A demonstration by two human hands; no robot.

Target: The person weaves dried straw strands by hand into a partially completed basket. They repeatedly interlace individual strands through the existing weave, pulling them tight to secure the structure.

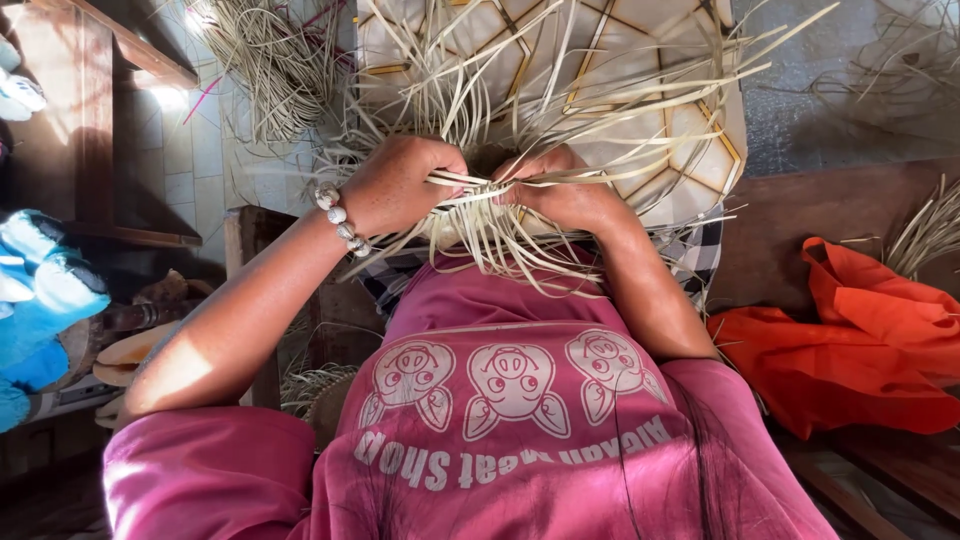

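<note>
Here two hands (pixel 400 185) (pixel 560 190) pinch many pale strips (pixel 480 225).

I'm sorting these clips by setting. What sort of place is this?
Probably a home weaving workspace: both hands work pale straw strips, more strips lie on the tiled floor, beside a wooden bench.

An orange cloth (pixel 860 340) lies on a wooden bench (pixel 790 220), blue fabric (pixel 40 300) opposite.

A half-woven mat of pale, flat straw strips (pixel 480 215) lies on the lap, loose ends fanning outward.
</note>
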